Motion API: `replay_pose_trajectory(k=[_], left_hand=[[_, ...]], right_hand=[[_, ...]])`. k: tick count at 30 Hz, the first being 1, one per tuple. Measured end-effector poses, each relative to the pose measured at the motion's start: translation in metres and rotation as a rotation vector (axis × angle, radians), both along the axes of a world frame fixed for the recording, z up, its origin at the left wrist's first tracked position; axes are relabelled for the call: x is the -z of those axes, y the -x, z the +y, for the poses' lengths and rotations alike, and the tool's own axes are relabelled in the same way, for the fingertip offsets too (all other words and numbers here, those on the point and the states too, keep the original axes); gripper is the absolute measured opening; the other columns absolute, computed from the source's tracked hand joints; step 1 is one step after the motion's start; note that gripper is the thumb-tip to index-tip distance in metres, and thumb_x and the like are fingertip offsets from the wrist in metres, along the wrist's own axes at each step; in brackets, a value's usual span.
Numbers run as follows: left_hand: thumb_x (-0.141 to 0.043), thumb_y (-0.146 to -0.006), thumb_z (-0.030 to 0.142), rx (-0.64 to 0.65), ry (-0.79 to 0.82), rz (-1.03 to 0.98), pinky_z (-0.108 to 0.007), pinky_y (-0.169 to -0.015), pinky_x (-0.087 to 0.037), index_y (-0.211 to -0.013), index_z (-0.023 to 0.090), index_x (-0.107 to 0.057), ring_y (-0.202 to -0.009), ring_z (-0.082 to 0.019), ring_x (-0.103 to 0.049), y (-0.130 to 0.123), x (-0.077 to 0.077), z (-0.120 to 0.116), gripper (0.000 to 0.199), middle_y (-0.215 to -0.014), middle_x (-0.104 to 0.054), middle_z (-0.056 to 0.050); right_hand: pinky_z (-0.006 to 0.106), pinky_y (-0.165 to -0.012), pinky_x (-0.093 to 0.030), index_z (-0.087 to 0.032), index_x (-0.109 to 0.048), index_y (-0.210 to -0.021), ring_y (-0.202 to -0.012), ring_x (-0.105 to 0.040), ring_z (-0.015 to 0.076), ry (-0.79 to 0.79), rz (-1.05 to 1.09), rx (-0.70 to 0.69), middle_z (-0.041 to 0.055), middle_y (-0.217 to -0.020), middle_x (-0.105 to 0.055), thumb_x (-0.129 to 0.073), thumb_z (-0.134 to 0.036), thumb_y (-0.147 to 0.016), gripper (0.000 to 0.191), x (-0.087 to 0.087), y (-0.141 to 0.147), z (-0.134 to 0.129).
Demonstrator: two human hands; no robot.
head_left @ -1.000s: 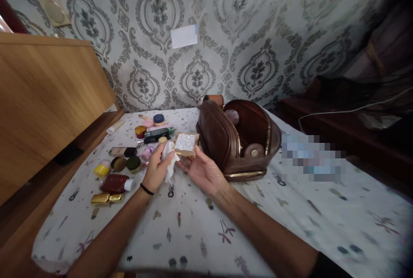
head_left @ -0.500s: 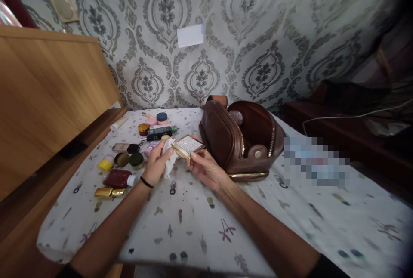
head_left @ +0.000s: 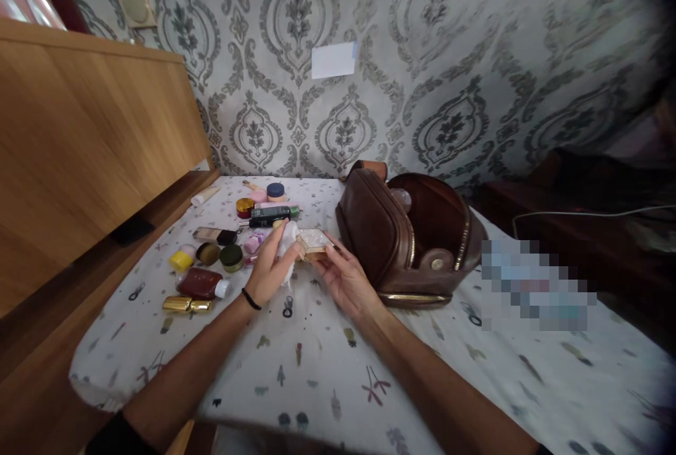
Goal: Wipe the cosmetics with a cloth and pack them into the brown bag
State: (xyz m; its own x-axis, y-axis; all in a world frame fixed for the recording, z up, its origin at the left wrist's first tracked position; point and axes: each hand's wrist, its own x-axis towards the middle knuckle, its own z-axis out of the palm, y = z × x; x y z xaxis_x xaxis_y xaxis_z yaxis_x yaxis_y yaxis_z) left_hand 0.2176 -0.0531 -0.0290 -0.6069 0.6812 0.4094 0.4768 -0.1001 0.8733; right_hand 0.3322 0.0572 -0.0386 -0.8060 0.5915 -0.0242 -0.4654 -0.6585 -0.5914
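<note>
In the head view, I have the glittery square compact point(head_left: 315, 239) up between my hands, above the patterned sheet point(head_left: 322, 391) and just left of the brown leather bag point(head_left: 367, 233). Its silver glitter face points up and its gold near edge faces the camera. Foreshortened, it looks longest from left to right; I cannot tell a true long axis on so square a shape. My left hand point(head_left: 268, 270) is closed on a bunched white cloth point(head_left: 288, 237), pressing it to the compact's left side. My right hand point(head_left: 347, 284) grips the right side, thumb at the near edge, fingers partly hidden underneath. Left of both hands lie a dark red bottle point(head_left: 198, 284) with its white cap pointing right and a gold tube point(head_left: 186, 305).
</note>
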Motion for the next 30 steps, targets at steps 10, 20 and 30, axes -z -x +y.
replay_pose_trajectory(k=[10,20,30], left_hand=[[-0.065,-0.086,0.036,-0.025,0.029,0.344,-0.046,-0.114,-0.034,-0.146,0.019,-0.038,-0.138,-0.028,-0.043,0.001,0.008,0.001,0.069,-0.147,-0.048,-0.015],[-0.063,-0.085,0.027,-0.153,-0.037,0.341,-0.035,-0.096,-0.051,-0.116,0.021,-0.067,-0.109,-0.023,-0.066,0.003,-0.01,-0.003,0.032,-0.118,-0.072,-0.007],[-0.045,-0.098,0.031,-0.065,0.01,0.61,-0.043,-0.113,-0.038,-0.146,0.017,-0.037,-0.137,-0.024,-0.043,-0.008,0.002,-0.002,0.051,-0.146,-0.048,-0.016]], right_hand=[[0.027,-0.081,-0.059,-0.03,-0.06,-0.115,-0.086,-0.07,0.0125,-0.012,-0.021,-0.008,-0.0031,-0.097,-0.073,-0.077,-0.011,-0.073,0.049,0.002,-0.001,-0.005],[0.02,-0.057,-0.054,-0.027,-0.06,-0.102,-0.07,-0.066,0.0099,0.041,-0.102,-0.053,-0.0046,-0.09,-0.073,-0.076,-0.01,-0.073,0.037,0.001,-0.003,-0.002],[0.018,-0.062,-0.059,-0.017,-0.069,-0.081,-0.069,-0.068,0.0097,0.138,-0.059,-0.088,-0.0001,-0.079,-0.075,-0.083,-0.014,-0.069,0.019,0.008,0.001,-0.004]])
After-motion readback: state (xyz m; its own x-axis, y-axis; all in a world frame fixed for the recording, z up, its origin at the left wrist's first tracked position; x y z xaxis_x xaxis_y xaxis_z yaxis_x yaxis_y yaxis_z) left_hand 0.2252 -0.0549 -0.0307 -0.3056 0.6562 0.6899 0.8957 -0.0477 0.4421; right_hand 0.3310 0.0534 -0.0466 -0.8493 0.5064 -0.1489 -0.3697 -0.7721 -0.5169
